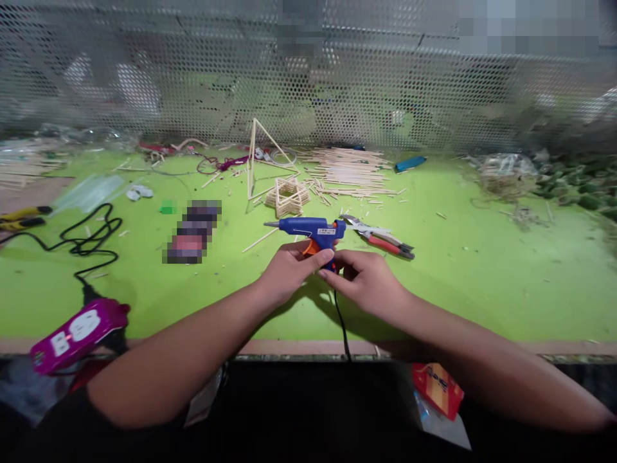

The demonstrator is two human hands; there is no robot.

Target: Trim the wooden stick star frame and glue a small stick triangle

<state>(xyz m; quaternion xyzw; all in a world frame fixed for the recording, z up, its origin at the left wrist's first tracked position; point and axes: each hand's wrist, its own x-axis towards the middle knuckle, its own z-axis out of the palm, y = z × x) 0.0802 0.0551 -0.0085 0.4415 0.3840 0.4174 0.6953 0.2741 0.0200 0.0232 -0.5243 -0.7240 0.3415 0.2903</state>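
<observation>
Both hands meet on a blue glue gun (306, 227) above the green table, its nozzle pointing left and its black cord hanging down. My left hand (294, 267) wraps round the handle by the orange trigger. The fingers of my right hand (361, 273) are closed on the lower part of the same handle. Just behind the gun stands a star-shaped stack of sticks (288, 197). A tall triangular stick frame (251, 157) rises behind that, to the left. Pliers with red grips (383, 241) lie right of the gun.
Loose sticks (349, 168) lie at the back beside a blue tool (411, 164). At left are a pink power strip (80, 334), a black cable (96, 238) and yellow-handled pliers (22, 217). A metal mesh (216, 83) borders the back; green foliage (578, 183) is at right.
</observation>
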